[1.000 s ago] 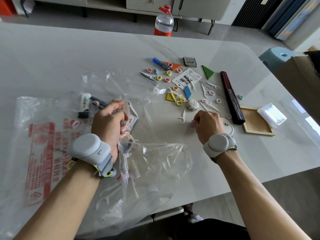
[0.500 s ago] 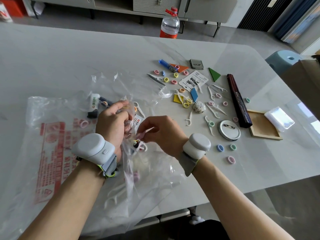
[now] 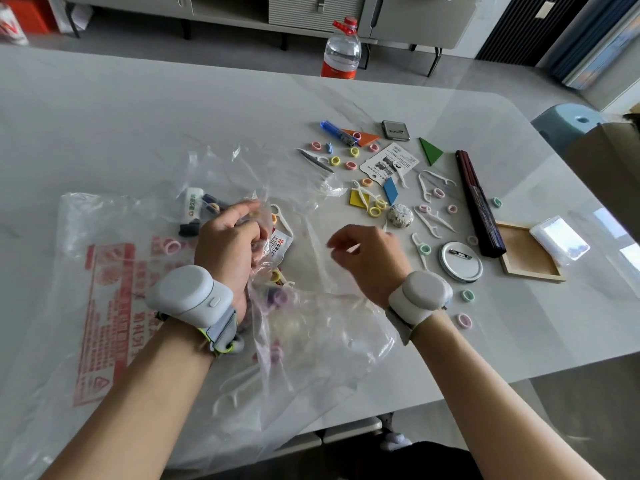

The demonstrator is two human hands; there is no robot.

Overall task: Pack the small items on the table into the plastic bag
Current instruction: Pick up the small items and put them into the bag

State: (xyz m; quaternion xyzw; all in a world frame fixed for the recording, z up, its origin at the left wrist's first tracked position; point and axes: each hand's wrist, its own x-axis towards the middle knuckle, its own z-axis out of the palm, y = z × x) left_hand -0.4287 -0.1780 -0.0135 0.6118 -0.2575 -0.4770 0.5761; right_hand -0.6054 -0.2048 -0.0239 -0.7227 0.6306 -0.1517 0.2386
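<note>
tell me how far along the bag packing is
Partly done. Floss picks and a few rings show inside the plastic bag. The left hand grips the bag's mouth; the right hand hovers empty beside it. Left on the table: round badge, dark folded fan, green triangle, wooden frame, plus loose rings and more picks.

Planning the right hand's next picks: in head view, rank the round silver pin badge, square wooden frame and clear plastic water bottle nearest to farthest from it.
1. Round silver pin badge, just right of the right hand.
2. Square wooden frame, farther right.
3. Clear plastic water bottle, far back.
</note>
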